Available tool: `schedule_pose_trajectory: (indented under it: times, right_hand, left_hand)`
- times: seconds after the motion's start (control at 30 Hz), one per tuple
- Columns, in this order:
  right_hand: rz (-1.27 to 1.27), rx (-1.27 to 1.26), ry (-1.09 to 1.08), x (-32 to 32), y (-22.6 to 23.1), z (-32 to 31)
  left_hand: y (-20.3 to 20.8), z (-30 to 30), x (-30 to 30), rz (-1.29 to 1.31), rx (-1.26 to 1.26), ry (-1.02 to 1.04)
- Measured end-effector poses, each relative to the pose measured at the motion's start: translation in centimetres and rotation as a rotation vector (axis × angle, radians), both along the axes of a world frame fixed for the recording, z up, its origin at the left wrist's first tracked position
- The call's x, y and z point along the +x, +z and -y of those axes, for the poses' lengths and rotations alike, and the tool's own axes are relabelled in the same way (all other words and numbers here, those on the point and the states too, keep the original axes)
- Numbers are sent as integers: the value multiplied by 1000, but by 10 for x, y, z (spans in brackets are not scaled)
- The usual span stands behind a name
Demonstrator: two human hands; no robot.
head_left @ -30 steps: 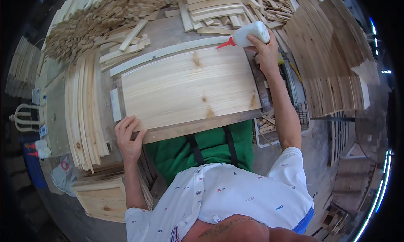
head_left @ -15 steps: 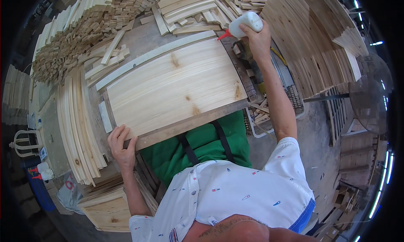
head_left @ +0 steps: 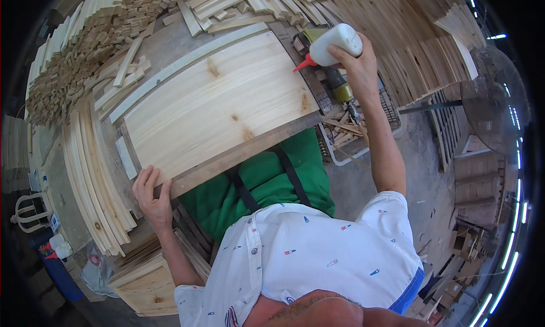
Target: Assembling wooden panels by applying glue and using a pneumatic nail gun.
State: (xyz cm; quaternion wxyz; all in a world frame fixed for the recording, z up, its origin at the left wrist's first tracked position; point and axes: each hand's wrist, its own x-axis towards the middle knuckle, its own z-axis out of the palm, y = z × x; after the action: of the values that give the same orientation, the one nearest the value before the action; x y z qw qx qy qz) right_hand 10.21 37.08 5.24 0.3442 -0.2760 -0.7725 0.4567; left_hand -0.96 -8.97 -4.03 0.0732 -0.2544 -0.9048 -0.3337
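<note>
A pale wooden panel with several knots lies flat on a work board in front of me. My right hand is wrapped round a white squeeze bottle, apparently glue. The bottle is tilted, and its red nozzle points at the panel's right edge, near the far right corner. At the near left corner, the fingers of my left hand rest on the work board, thumb spread away from them. A long pale wooden strip runs along the panel's far side.
A green and black air tool lies right of the panel, above a crate of wood scraps. Wood offcuts are heaped at the far left. Long boards are stacked left; tall panels stand far right. A fan is at the right.
My right hand has brought the bottle nearer along the panel's right edge, away from the far corner. The whole view has shifted left, uncovering more of the air tool. My left hand stays at its corner.
</note>
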Motion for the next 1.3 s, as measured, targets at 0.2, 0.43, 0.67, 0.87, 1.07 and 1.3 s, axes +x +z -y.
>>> schedule_pose_trajectory:
  times: [0.2,0.43,0.67,0.87,1.07,1.3]
  right_hand:
    - [73,-85,-22,50,11,14]
    - [-8,-253,-61,67,14,8]
    - [-262,-668,147,26,-17,21]
    - [-207,-765,482,-68,-24,111]
    - [-209,-642,653,-182,-37,210]
    - [-182,-429,575,-230,-51,237]
  left_hand:
    - [-1,-1,1,-16,-6,-4]
    - [-3,-3,-5,-25,2,-17]
    - [6,17,0,36,35,61]
    - [2,20,-9,85,137,92]
    - [6,27,-7,182,258,124]
    - [5,26,-10,172,287,103]
